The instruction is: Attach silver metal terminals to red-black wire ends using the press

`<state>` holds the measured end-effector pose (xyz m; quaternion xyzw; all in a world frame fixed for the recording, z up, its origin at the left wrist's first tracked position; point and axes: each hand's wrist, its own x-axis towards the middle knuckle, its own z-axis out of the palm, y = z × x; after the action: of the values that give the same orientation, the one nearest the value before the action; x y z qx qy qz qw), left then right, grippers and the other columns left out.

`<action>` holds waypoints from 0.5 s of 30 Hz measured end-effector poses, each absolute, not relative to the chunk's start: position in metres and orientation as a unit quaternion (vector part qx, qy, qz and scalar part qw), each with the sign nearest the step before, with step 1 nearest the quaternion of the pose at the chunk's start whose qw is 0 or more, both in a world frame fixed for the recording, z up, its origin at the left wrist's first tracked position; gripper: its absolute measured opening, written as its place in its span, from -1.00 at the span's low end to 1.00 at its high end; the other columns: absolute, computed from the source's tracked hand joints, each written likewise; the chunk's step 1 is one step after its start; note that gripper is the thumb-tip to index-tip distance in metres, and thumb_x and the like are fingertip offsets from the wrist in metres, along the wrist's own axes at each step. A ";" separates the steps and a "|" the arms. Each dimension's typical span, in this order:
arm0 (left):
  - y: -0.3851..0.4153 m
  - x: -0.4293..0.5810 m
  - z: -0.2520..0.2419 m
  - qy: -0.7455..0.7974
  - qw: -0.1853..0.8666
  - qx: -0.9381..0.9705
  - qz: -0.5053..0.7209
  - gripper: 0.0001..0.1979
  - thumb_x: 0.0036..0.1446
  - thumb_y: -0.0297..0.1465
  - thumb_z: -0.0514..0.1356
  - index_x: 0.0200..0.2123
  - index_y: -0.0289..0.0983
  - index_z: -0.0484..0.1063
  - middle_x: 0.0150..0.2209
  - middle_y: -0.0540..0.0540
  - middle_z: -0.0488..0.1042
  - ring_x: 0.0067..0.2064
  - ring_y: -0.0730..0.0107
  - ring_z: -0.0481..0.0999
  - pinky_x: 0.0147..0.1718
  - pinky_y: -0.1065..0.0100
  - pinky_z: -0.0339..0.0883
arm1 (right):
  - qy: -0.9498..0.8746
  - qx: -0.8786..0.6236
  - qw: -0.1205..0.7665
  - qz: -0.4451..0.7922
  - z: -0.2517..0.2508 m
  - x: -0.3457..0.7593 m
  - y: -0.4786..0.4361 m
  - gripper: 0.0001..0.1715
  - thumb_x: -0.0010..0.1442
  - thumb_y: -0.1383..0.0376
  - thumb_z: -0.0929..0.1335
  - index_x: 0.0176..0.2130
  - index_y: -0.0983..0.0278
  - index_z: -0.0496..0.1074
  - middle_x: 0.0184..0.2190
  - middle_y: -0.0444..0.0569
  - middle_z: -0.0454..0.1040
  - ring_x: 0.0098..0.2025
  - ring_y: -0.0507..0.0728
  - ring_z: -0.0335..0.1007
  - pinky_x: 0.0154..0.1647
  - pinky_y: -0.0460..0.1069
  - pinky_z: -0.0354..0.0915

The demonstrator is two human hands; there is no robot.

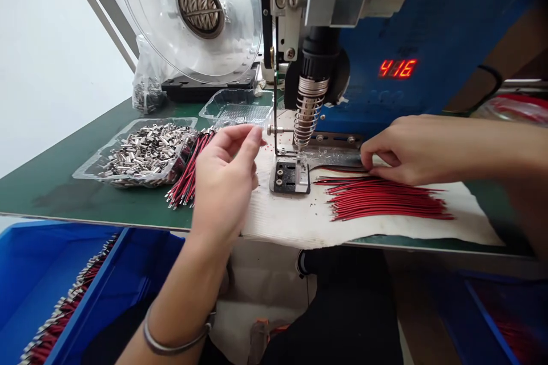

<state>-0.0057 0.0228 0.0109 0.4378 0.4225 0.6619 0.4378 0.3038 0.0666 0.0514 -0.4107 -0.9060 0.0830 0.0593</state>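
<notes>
My left hand [226, 174] is closed in a pinch, just left of the crimping machine's press head [309, 108]. Whatever sits between its thumb and forefinger is too small to make out. On the right, my right hand [398, 154] pinches a thin red-and-black wire [338, 169] by its right part, and the wire's other end points at the small die block [291, 175]. Below that hand a row of red-and-black wires [385, 198] lies on a white cloth [291, 219]. Behind my left hand rests a bundle of wires [186, 182] with metal ends.
A clear tray [88, 171] full of small metal connectors stands on the green table [47, 182]. Another clear tray [209, 105], a bag of metal parts [148, 88] and a large reel [149, 11] are behind. Blue bins [25, 262] with wires sit below the edge.
</notes>
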 end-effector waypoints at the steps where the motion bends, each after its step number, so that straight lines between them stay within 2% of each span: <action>1: 0.024 0.000 0.011 0.409 0.452 0.425 0.669 -0.85 0.34 -0.38 0.47 -0.28 -0.23 0.60 -0.38 0.03 0.53 -0.60 0.68 0.15 -0.71 0.52 -0.01 | -0.901 -0.428 -0.005 0.075 0.057 0.300 0.064 -0.75 0.24 0.44 0.46 -0.31 0.08 0.68 -0.56 -0.18 0.54 -0.61 0.02 0.31 -0.52 0.05 0.06; 3: 0.023 0.008 0.012 0.401 0.466 0.413 0.672 -0.84 0.36 -0.40 0.45 -0.28 -0.24 0.57 -0.37 0.03 0.52 -0.59 0.68 0.15 -0.71 0.54 0.00 | -0.884 -0.458 -0.061 0.065 0.065 0.295 0.062 -0.73 0.33 0.40 0.40 -0.23 0.08 0.68 -0.48 -0.16 0.58 -0.54 0.05 0.34 -0.44 0.05 0.13; 5: 0.020 0.010 0.011 0.416 0.466 0.416 0.661 -0.84 0.37 -0.38 0.45 -0.27 -0.23 0.58 -0.36 0.03 0.52 -0.59 0.68 0.14 -0.71 0.53 0.00 | -0.884 -0.456 -0.069 0.070 0.069 0.295 0.064 -0.78 0.35 0.34 0.40 -0.20 0.08 0.67 -0.44 -0.13 0.58 -0.50 0.08 0.37 -0.40 0.06 0.17; 8: 0.015 0.007 0.010 0.437 0.445 0.446 0.642 -0.86 0.37 -0.34 0.46 -0.24 -0.23 0.62 -0.30 0.00 0.59 -0.58 0.68 0.09 -0.70 0.50 -0.02 | -0.913 -0.399 -0.026 0.085 0.066 0.299 0.072 -0.84 0.32 0.23 0.40 -0.25 0.10 0.64 -0.31 -0.07 0.64 -0.37 0.14 0.48 -0.32 0.07 0.26; 11: 0.013 0.006 0.010 0.432 0.439 0.459 0.640 -0.87 0.37 -0.32 0.46 -0.22 -0.21 0.63 -0.29 0.00 0.61 -0.58 0.68 0.11 -0.69 0.48 0.00 | -0.927 -0.359 0.022 0.106 0.063 0.301 0.074 -0.81 0.32 0.14 0.41 -0.28 0.11 0.64 -0.26 -0.06 0.68 -0.32 0.17 0.52 -0.28 0.10 0.34; 15: 0.015 0.008 0.011 0.432 0.450 0.443 0.644 -0.86 0.36 -0.33 0.47 -0.23 -0.21 0.60 -0.30 0.01 0.59 -0.58 0.67 0.13 -0.68 0.47 0.03 | -0.923 -0.342 0.033 0.176 0.067 0.295 0.069 -0.72 0.44 0.09 0.41 -0.15 0.13 0.71 -0.22 -0.03 0.75 -0.26 0.20 0.62 -0.23 0.10 0.46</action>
<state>0.0080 0.0148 0.0106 0.4433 0.4320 0.6438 0.4500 0.2953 0.0691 0.0675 -0.3417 -0.9225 0.1763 0.0325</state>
